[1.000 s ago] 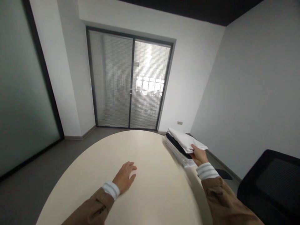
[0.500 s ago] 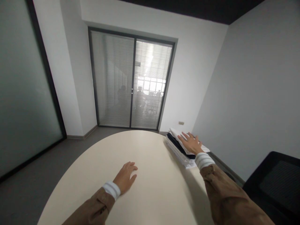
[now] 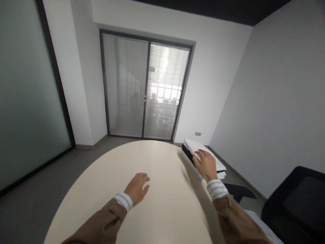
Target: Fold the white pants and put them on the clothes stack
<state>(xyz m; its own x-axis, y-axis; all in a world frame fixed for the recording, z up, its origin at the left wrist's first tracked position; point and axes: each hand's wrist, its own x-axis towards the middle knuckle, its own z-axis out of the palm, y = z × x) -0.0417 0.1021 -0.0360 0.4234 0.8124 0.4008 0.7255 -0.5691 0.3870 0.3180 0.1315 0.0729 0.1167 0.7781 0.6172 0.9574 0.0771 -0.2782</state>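
Observation:
A stack of folded white and dark items, apparently clothes, lies at the right edge of the round table. My right hand rests over the near left side of this stack, on or just above the white top piece. Its fingers are bent but apart, and I see nothing gripped in them. The hand covers part of the dark layer below. Nearer the middle, my left hand lies low over the tabletop, fingers loosely curved and the thumb apart, holding nothing.
The pale round table fills the lower middle. A black mesh chair stands at the right, its armrest close to the table edge. Beyond are a glass door with blinds and a frosted panel at left.
My right hand has drawn back towards me and left over the stack, its spread fingers now bent. More of the white top piece shows. The left hand stays about where it was.

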